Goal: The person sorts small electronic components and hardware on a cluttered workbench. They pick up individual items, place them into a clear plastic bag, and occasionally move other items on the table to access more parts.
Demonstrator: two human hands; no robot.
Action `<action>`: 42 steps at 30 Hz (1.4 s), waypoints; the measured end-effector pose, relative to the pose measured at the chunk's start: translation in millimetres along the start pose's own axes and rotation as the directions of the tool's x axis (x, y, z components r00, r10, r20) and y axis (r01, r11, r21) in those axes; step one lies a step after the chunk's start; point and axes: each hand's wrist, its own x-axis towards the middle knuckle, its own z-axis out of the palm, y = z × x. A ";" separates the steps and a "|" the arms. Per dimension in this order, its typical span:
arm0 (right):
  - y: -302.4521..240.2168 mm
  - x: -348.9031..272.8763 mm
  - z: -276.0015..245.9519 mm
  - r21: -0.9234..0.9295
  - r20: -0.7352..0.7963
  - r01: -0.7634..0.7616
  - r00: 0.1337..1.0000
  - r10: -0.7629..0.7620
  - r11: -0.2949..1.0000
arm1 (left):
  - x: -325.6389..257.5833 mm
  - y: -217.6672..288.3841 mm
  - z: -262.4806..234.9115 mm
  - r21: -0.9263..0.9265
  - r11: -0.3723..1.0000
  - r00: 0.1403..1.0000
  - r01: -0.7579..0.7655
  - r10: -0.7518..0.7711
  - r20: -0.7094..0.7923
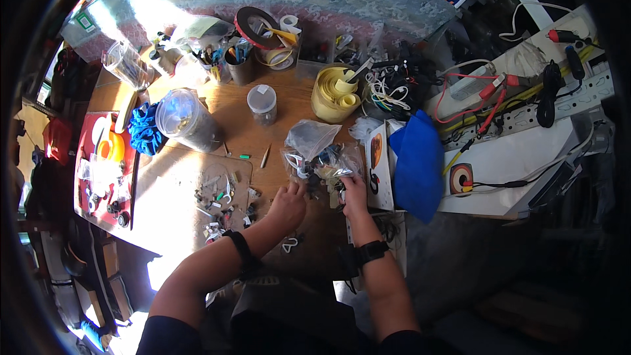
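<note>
My left hand (288,208) is on the wooden table with its fingers curled together at the near side of some small parts. What they pinch, if anything, is too small to make out. My right hand (355,196) grips the near right edge of a clear plastic bag (346,161), thumb on top. Dark and metallic pieces show in and around that bag. A frosted plastic bag (311,138) lies just beyond it. Left of my left hand, small loose parts (227,190) are scattered over the table, with a white hook-shaped piece (289,244) near my wrist.
A lidded clear jar (263,105), a large clear tub (187,120) and a yellow roll container (334,94) stand farther back. A red tray (105,171) holds parts at the left. A blue bag (418,167) and cables (486,92) crowd the right side.
</note>
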 end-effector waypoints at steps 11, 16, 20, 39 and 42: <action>28.4 28.7 15.3 -0.164 -0.030 0.386 0.918 -0.396 0.908 | 50.7 -10.0 8.4 -0.474 0.880 0.967 0.028 -0.144 -0.211; 22.9 20.3 17.0 -0.253 0.067 0.481 0.875 -0.480 0.840 | 49.3 -10.0 16.7 -0.550 0.825 0.991 0.132 -0.128 0.046; 9.4 9.0 15.1 0.086 0.206 0.390 0.893 -0.400 0.917 | 40.9 -3.0 22.1 -0.684 0.725 0.996 0.080 -0.076 0.036; -34.6 -41.8 -20.1 -0.798 0.377 0.591 0.645 -0.665 0.121 | -3.6 -21.6 -1.0 0.160 0.978 0.990 -0.132 0.137 -0.022; -25.7 -53.3 -19.4 -0.838 0.346 0.545 0.550 -0.760 0.012 | -3.9 -17.3 8.0 0.003 0.993 0.988 -0.116 0.116 -0.101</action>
